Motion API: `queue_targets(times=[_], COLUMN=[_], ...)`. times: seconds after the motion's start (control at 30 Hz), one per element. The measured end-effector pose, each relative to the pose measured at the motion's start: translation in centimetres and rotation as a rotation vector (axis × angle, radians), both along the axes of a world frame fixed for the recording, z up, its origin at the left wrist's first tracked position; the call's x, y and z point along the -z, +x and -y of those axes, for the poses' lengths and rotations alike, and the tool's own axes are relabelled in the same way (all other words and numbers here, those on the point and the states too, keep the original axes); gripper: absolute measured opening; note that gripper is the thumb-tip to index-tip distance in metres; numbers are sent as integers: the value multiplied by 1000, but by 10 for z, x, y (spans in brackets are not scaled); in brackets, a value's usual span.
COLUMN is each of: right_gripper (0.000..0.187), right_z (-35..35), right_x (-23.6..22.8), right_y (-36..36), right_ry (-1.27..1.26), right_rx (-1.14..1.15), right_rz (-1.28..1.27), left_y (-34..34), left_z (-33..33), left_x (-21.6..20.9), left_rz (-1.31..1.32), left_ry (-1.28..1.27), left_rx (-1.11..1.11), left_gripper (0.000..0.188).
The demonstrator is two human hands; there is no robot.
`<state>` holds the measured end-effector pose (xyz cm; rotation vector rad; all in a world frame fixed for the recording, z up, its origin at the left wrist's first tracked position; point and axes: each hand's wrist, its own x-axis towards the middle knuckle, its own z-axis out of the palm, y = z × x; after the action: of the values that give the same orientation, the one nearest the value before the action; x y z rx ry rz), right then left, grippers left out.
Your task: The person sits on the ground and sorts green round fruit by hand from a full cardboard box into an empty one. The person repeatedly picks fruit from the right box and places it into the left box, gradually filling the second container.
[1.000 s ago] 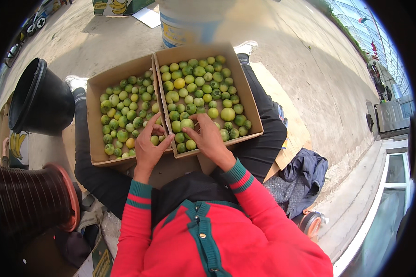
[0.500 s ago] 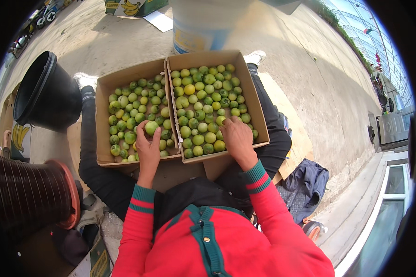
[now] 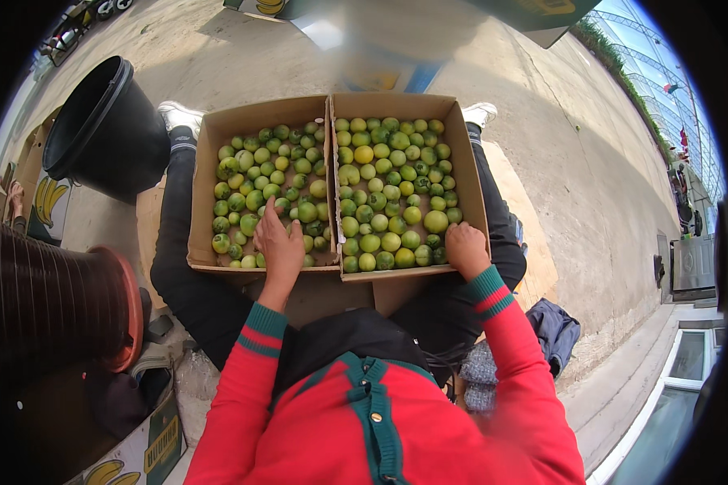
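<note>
Two shallow cardboard boxes sit side by side between my outstretched legs, the left box [image 3: 205,202] and the right box [image 3: 476,190], both filled with small green tomatoes [image 3: 398,140], a few of them yellowish. Over the front part of the left box, my left hand [image 3: 278,249] is open, forefinger and thumb apart. A pale green tomato [image 3: 307,212] lies just beyond its thumb. At the front right corner of the right box is my right hand [image 3: 467,248], fingers curled closed; whatever they hold, if anything, is hidden. A larger tomato [image 3: 435,221] lies beside its knuckles.
A black bucket [image 3: 97,133] leans at the far left. Nearer stands a stack of brown pots with an orange rim [image 3: 121,307]. A whitish blurred container [image 3: 392,48] is beyond the boxes. Dark clothing [image 3: 556,331] lies on the right, and a printed carton [image 3: 158,440] at lower left.
My left hand has let go of the green tomato it held. My right hand has moved from among the tomatoes to the right box's front right corner. The whole view has shifted.
</note>
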<state>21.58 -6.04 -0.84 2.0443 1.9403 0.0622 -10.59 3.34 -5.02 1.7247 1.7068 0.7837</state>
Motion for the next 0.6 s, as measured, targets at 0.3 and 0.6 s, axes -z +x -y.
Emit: queue_targets(times=[0.3, 0.6], right_gripper=[19, 22], right_z=[-15, -40], right_x=[-28, -22], right_y=[-13, -150], right_ry=[170, 132], right_rx=[-115, 175], right_rz=[-495, -1751], left_y=[1, 3], left_z=[2, 14], left_x=[-6, -48], left_rz=[72, 355], left_ry=[38, 185], left_rx=[178, 585], left_gripper=[51, 49])
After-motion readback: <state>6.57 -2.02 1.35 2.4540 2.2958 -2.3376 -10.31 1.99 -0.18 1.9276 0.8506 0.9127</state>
